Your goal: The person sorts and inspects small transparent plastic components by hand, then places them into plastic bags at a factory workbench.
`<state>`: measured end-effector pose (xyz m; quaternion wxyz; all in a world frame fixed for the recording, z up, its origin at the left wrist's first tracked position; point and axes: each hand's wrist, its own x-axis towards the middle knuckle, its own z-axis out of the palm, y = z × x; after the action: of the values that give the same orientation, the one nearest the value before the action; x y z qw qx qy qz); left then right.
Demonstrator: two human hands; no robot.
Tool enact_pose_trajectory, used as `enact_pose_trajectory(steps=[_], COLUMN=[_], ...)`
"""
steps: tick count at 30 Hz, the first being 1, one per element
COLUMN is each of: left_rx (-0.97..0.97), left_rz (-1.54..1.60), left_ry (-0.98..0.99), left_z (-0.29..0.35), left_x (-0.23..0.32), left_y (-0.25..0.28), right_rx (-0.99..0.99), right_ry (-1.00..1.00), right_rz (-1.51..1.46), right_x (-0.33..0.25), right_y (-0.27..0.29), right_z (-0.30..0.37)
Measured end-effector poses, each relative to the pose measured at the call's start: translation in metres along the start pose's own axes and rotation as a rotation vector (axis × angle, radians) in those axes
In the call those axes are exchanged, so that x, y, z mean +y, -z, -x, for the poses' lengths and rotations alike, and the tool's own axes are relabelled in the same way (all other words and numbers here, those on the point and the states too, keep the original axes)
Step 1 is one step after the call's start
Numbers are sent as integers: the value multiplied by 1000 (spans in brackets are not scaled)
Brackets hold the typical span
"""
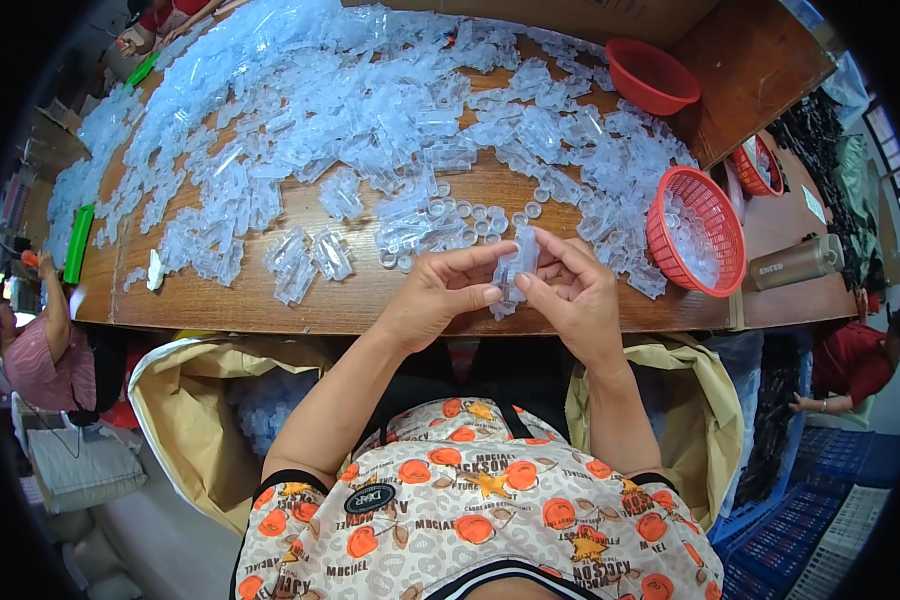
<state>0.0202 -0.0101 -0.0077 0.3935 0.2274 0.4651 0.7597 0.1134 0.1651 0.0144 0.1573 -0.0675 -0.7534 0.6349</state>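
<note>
In front of me, just over the table's near edge, my left hand [435, 300] and my right hand [578, 295] both grip a clear plastic piece [517, 268]. Thumbs and fingertips pinch it from either side, and it stands roughly upright between them. The fingers cover part of it, so its full shape is hidden. Right behind the hands lie several small round clear caps [482, 226]. Beyond and to the left spreads a large heap of loose clear plastic pieces [340, 120]. A few similar pieces [308, 262] lie apart, left of my hands.
A red basket [732, 262] holding small clear parts stands at the right. Farther back are a red bowl [660, 92] and a cardboard box [750, 80]. A bottle [792, 264] lies near the right edge. Open sacks [195, 430] hang below the table. Other people sit at both sides.
</note>
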Motion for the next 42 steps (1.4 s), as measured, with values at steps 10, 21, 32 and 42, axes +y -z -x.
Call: enact_pose_trajectory(steps=[10, 21, 32, 42], left_rx=[93, 121, 101, 87], left_rz=[118, 143, 255, 142], left_ry=[32, -87, -52, -74], left_z=[-2, -1, 3, 5], left_x=[1, 4, 3, 7], left_y=[-7, -10, -5, -5], right_rx=[121, 158, 130, 141], right_ry=[69, 413, 467, 503], right_rz=[27, 339, 317, 411], right_x=[-6, -10, -11, -12], right_y=[-12, -16, -15, -13], right_z=[3, 16, 18, 17])
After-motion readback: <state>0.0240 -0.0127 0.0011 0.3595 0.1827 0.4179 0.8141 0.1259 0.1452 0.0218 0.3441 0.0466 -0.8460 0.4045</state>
